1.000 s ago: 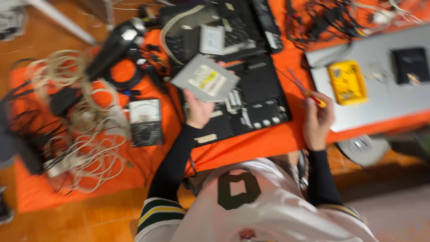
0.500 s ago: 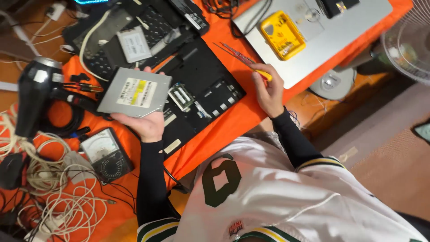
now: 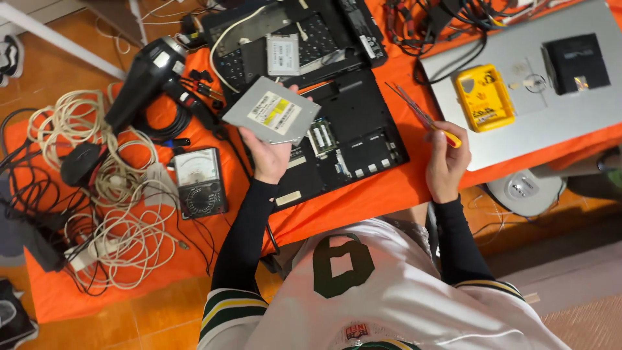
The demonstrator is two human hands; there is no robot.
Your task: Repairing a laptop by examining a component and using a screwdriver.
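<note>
My left hand [image 3: 269, 159] grips a flat grey optical drive [image 3: 272, 111] with a yellow and white label, lifted above an opened black laptop base [image 3: 353, 139] that lies upside down on the orange cloth [image 3: 363, 198]. My right hand [image 3: 446, 161] holds a screwdriver [image 3: 424, 118] with a yellow and red handle, its thin shaft pointing up and left over the laptop's right edge. Both arms wear black sleeves.
A black keyboard panel [image 3: 311, 39] with a small silver drive [image 3: 283, 55] lies behind the laptop. Left are an analog multimeter [image 3: 199, 183], a black hair dryer [image 3: 146, 81] and white cable coils [image 3: 123, 227]. Right is a silver laptop [image 3: 538, 97] bearing a yellow box [image 3: 484, 97].
The view has swung and steadied. The optical drive stays raised in my left hand, the screwdriver stays in my right hand beside the laptop.
</note>
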